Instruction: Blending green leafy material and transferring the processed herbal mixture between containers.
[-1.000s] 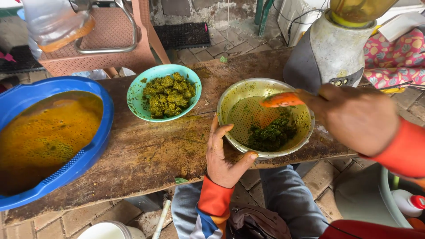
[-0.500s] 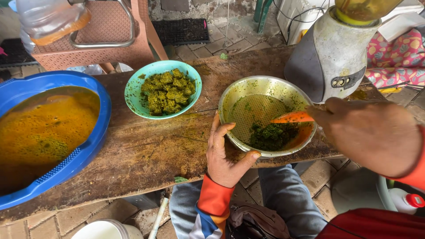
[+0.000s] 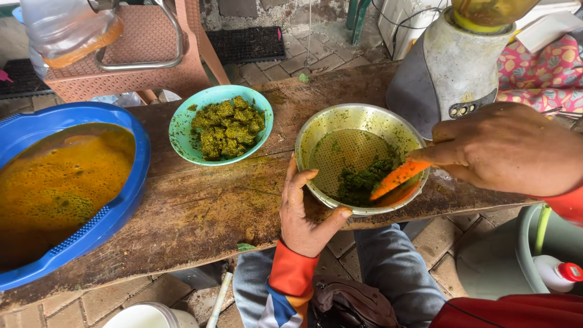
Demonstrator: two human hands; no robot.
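A metal sieve bowl (image 3: 346, 124) sits on a worn wooden bench (image 3: 200, 206), with a heap of dark green pulp (image 3: 363, 182) in its near side. My right hand (image 3: 504, 149) grips an orange spoon (image 3: 398, 178) whose tip presses into that pulp. My left hand (image 3: 303, 212) rests on the bench and holds the bowl's near rim between thumb and fingers. To the left stands a turquoise bowl (image 3: 185, 130) filled with lumps of squeezed green pulp (image 3: 228, 127).
A large blue basin (image 3: 121, 212) of orange-brown liquid fills the left end. A grey blender base (image 3: 446, 73) stands behind the sieve. A pink plastic stool (image 3: 130, 58) carries a plastic jug (image 3: 67, 30). A grey bucket (image 3: 504, 267) sits lower right.
The orange spoon has swept from the far side of the sieve down to its near right side, gathering the green pulp there. My left hand stays on the rim.
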